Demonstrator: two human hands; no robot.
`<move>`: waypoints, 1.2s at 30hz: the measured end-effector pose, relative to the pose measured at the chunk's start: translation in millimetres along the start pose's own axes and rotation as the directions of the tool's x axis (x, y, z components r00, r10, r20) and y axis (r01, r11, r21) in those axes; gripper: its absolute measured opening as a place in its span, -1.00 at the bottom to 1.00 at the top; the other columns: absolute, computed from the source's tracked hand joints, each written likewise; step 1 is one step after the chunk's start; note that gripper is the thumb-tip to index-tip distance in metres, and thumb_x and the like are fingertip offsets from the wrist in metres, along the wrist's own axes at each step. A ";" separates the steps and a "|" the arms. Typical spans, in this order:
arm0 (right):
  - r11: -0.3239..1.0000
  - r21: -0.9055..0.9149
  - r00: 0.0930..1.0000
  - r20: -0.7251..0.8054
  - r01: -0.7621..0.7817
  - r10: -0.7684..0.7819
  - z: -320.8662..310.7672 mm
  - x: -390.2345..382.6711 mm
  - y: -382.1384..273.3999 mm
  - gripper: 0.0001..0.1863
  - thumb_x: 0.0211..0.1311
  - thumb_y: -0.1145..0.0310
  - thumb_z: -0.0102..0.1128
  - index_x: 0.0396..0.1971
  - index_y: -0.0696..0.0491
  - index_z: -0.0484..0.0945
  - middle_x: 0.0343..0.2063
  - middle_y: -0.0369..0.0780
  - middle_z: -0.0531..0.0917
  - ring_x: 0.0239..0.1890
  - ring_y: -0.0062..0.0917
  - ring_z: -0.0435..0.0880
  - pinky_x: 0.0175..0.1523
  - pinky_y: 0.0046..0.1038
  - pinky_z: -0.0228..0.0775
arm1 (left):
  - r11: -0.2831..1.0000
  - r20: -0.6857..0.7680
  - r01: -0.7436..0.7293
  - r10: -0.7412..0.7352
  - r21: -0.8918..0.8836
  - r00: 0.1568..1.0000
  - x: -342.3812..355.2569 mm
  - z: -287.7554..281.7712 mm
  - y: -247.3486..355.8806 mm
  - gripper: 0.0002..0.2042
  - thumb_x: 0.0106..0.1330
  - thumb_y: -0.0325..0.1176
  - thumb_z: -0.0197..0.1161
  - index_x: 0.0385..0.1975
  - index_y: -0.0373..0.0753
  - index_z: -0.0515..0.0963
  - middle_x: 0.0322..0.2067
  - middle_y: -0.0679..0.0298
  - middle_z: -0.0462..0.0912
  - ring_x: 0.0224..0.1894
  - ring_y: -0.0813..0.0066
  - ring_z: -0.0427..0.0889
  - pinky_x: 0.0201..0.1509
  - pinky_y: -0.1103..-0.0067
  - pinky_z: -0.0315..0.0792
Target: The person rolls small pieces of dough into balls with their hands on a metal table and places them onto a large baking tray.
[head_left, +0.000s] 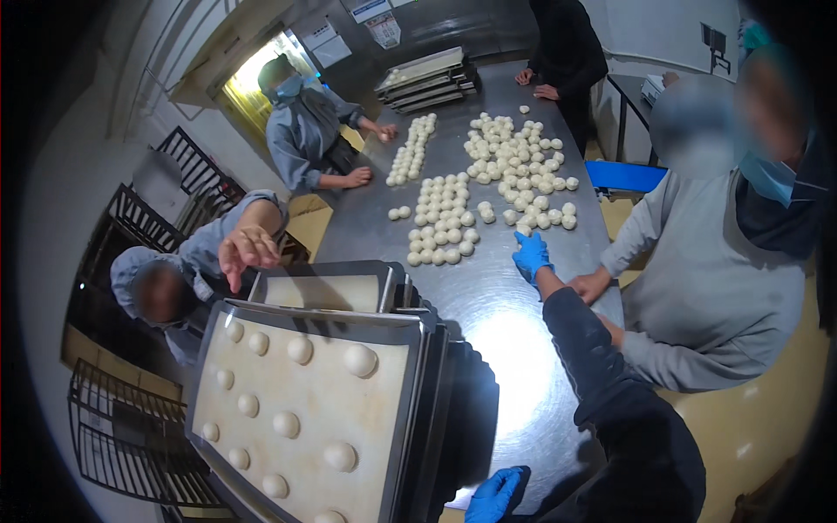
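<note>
My right hand (532, 257), in a blue glove with a dark sleeve behind it, reaches over the steel table (349, 234). Its fingers are stretched out, and the fingertips are at the near edge of a loose heap of white dough balls (514, 161); contact is hard to judge. At the lower edge is my left hand (493, 499), also blue-gloved, beside the table's near part. Its fingers are partly cut off, so its grip does not show. On the left, a lined baking tray (301, 471) bears spaced dough balls (286, 424) and tops a stack.
Rows of dough balls (440, 213) stand mid-table, left of the heap. More trays (427, 78) are stacked at the far end. A co-worker's hand (248, 248) hangs over the near stack. Other people stand around the table; one person's grey sleeve (641, 222) is close to my right arm.
</note>
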State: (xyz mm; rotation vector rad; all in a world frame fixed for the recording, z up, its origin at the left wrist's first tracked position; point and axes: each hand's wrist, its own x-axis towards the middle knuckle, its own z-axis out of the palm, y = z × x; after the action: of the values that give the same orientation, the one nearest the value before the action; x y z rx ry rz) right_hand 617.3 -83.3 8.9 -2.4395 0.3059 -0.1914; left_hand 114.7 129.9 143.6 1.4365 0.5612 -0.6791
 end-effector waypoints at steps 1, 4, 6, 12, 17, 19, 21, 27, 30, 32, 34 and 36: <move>1.000 -0.022 0.998 0.063 0.013 -0.011 4.5 -0.9 0.3 -0.32 0.13 0.35 0.29 0.35 -0.15 0.50 0.25 0.06 0.45 0.20 0.06 0.56 0.28 -0.06 0.50 | 0.998 -0.075 0.052 -0.051 0.020 0.996 -4.7 3.9 -1.9 -0.72 0.55 -0.19 0.23 0.00 -0.27 0.66 -0.32 0.39 0.65 -0.32 0.64 0.52 -0.24 0.63 0.44; 0.999 -0.014 0.997 -0.063 -0.037 0.036 -5.4 33.6 45.3 -0.34 0.17 0.42 0.23 0.35 -0.13 0.50 0.27 0.02 0.46 0.22 0.07 0.55 0.30 -0.05 0.48 | 0.975 0.011 -0.144 0.144 0.169 0.989 24.3 -7.8 -40.0 -0.70 0.55 -0.20 0.24 0.01 -0.31 0.66 -0.17 0.28 0.72 -0.16 0.54 0.60 -0.04 0.56 0.52; 0.979 0.199 0.986 -0.165 0.030 0.003 18.8 12.9 31.9 -0.40 0.20 0.48 0.15 0.32 -0.03 0.51 0.23 0.01 0.51 0.19 0.01 0.58 0.28 -0.09 0.47 | 0.958 -0.018 -0.241 0.247 0.158 0.969 34.4 -13.4 -57.4 -0.70 0.54 -0.19 0.24 0.01 -0.31 0.67 -0.17 0.27 0.72 -0.15 0.55 0.60 -0.03 0.56 0.52; 0.765 0.626 0.988 -0.128 0.150 -0.089 7.0 -119.6 6.4 -0.55 0.27 0.38 0.32 0.14 0.20 0.59 0.12 -0.12 0.61 0.09 -0.35 0.64 0.18 -0.35 0.48 | 0.817 0.069 -0.248 0.249 0.520 0.966 38.0 -21.4 -5.7 -0.54 0.51 0.04 0.18 0.06 -0.25 0.67 -0.02 0.01 0.75 0.09 0.14 0.72 0.20 0.36 0.51; 0.387 0.848 0.915 0.402 -0.363 -0.023 -81.8 -314.5 -6.6 -0.72 0.39 0.25 0.30 -0.15 0.18 0.74 -0.34 -0.31 0.75 -0.44 -0.74 0.61 -0.37 -0.68 0.34 | 0.916 -0.044 -0.399 0.400 0.034 0.916 91.6 -19.4 -34.1 -0.49 0.54 0.04 0.17 0.18 -0.32 0.57 -0.16 0.17 0.70 -0.16 0.44 0.70 -0.02 0.53 0.55; 0.435 0.825 0.877 0.459 -0.360 -0.143 -112.5 -378.4 7.2 -0.69 0.38 0.30 0.29 -0.07 0.24 0.73 -0.14 -0.18 0.80 -0.07 -0.53 0.74 0.12 -0.47 0.50 | 0.912 -0.086 -0.340 0.329 -0.231 0.940 108.6 -2.9 -35.8 -0.51 0.55 -0.01 0.19 0.18 -0.34 0.54 -0.19 0.22 0.65 -0.24 0.53 0.65 -0.13 0.57 0.53; 0.604 0.701 0.681 0.654 -0.379 -0.331 -106.6 -417.5 53.7 -0.67 0.39 0.44 0.25 0.07 0.24 0.69 -0.01 -0.18 0.76 0.08 -0.54 0.67 0.27 -0.44 0.45 | 0.898 0.006 -0.198 0.217 -0.392 0.976 101.6 13.0 -15.7 -0.60 0.55 -0.12 0.22 0.12 -0.35 0.55 -0.28 0.28 0.62 -0.33 0.60 0.60 -0.26 0.58 0.52; 0.678 0.644 0.850 0.524 -0.354 -0.054 -89.5 -390.9 34.8 -0.39 0.41 0.42 0.28 0.42 0.14 0.38 0.20 -0.15 0.58 0.16 -0.48 0.56 0.24 -0.46 0.46 | 0.880 -0.155 -0.413 0.385 -0.236 0.910 143.8 -2.5 -98.8 -0.81 0.52 -0.26 0.22 -0.10 -0.25 0.59 -0.43 0.36 0.55 -0.42 0.63 0.52 -0.32 0.63 0.44; 0.807 0.580 0.918 0.371 -0.114 -0.137 -54.8 -325.9 21.6 -0.25 0.36 0.43 0.32 0.51 0.11 0.23 0.37 -0.06 0.43 0.34 -0.37 0.44 0.36 -0.38 0.35 | 0.904 -0.150 -0.421 0.408 -0.070 0.900 134.9 -13.7 -109.4 -0.80 0.56 -0.22 0.12 -0.12 -0.21 0.57 -0.50 0.45 0.45 -0.44 0.70 0.41 -0.35 0.64 0.34; 0.929 0.369 0.961 0.250 0.020 -0.120 -29.5 -270.5 26.8 -0.18 0.30 0.28 0.33 0.51 0.13 0.23 0.54 0.14 0.10 0.52 -0.13 0.24 0.52 -0.27 0.13 | 0.925 -0.097 -0.380 0.375 -0.032 0.922 138.2 -17.1 -109.7 -0.77 0.57 -0.17 0.10 -0.12 -0.19 0.56 -0.51 0.47 0.44 -0.45 0.69 0.40 -0.33 0.64 0.33; 0.951 0.298 0.978 0.160 0.084 -0.136 8.8 -222.3 17.0 -0.23 0.26 0.25 0.28 0.47 0.15 0.31 0.56 0.24 -0.05 0.60 0.05 0.01 0.63 -0.22 -0.13 | 0.892 -0.160 -0.451 0.444 -0.015 0.882 141.9 -24.1 -126.1 -0.75 0.55 -0.12 0.11 -0.30 -0.15 0.52 -0.52 0.45 0.41 -0.44 0.68 0.37 -0.35 0.59 0.32; 0.968 0.240 0.991 0.089 0.071 -0.095 21.2 -156.5 28.6 -0.22 0.21 0.26 0.31 0.45 0.13 0.35 0.57 0.23 -0.15 0.61 0.04 -0.02 0.64 -0.27 -0.18 | 0.855 -0.168 -0.518 0.512 0.005 0.843 151.1 -14.1 -123.5 -0.70 0.54 -0.09 0.12 -0.38 -0.14 0.49 -0.52 0.44 0.41 -0.44 0.66 0.36 -0.36 0.56 0.32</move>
State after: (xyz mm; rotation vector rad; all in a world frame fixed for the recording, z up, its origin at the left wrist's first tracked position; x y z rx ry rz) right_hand 466.4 -50.3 -34.8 -2.2180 0.1280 -0.1331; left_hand 132.1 130.0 -51.3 1.5261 0.2849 -0.1172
